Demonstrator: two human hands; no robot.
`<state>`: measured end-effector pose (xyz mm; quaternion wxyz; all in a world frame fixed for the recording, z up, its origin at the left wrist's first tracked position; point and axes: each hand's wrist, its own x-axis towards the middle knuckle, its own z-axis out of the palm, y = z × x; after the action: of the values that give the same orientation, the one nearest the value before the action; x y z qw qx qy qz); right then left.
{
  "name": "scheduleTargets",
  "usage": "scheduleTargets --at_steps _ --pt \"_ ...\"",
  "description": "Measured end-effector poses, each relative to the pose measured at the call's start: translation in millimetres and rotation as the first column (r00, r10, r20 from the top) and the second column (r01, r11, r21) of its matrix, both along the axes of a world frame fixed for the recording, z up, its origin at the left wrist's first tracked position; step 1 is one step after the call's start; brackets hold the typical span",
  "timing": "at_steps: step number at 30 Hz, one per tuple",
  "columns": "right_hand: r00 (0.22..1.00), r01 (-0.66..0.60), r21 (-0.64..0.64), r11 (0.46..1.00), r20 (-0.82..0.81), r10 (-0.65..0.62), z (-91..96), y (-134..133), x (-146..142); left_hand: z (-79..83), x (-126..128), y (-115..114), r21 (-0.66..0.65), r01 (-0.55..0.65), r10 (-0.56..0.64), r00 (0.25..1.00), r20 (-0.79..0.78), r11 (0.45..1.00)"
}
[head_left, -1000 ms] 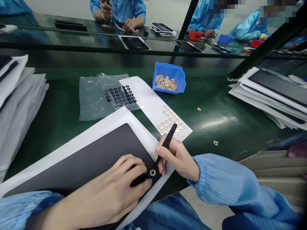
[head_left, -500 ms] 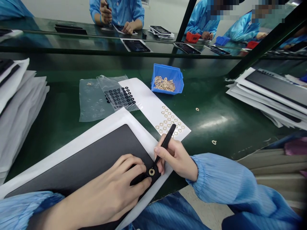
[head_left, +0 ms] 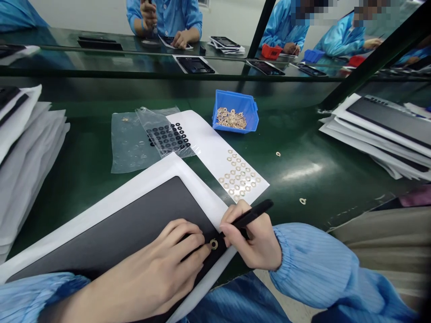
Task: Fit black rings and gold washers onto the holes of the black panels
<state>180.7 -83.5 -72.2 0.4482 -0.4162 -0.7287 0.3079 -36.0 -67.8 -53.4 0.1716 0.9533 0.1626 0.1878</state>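
My left hand (head_left: 151,255) lies with its fingers on the corner of a dark panel in a white frame (head_left: 114,229). A small gold ring (head_left: 213,244) sits on that panel just beyond my left fingertips. My right hand (head_left: 252,235) is shut on black tweezers (head_left: 251,216), whose tips are near the ring. Above the panel lies a white sheet (head_left: 198,139) carrying rows of gold rings (head_left: 239,177). Behind it stands a blue bin (head_left: 235,101) holding a heap of loose gold rings.
Stacks of white-framed panels (head_left: 380,130) lie at the right, with more (head_left: 27,157) at the left. A plastic bag of black rings (head_left: 166,138) rests on the green mat (head_left: 303,188). Co-workers in blue (head_left: 164,18) sit beyond a glass shelf (head_left: 134,67).
My right hand has drawn back slightly and the tweezers have swung from upright to lying low toward the right. My left fingers have shifted a little, and the ring stays in place.
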Motion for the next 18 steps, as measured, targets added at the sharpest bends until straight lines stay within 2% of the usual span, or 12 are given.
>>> scheduleTargets --at_steps 5,10,16,18 --pt "1.000 -0.003 -0.012 1.000 0.018 0.004 -2.0 0.0 1.4 1.1 -1.1 -3.2 0.057 -0.014 0.017 0.998 -0.068 0.998" --pt "0.995 0.007 -0.081 0.997 -0.103 -0.015 -3.2 -3.4 3.0 -2.4 2.5 -10.0 0.112 -0.060 0.076 0.986 -0.146 0.992" --pt "0.993 -0.016 -0.049 0.999 -0.119 0.010 -5.2 -5.6 4.7 -10.5 6.8 -14.6 0.030 -0.121 0.122 0.992 -0.014 0.992" --pt "0.994 -0.027 -0.030 0.999 -0.105 0.024 -5.5 -4.7 4.9 -10.5 7.0 -14.9 0.043 -0.135 0.136 0.991 -0.018 0.990"
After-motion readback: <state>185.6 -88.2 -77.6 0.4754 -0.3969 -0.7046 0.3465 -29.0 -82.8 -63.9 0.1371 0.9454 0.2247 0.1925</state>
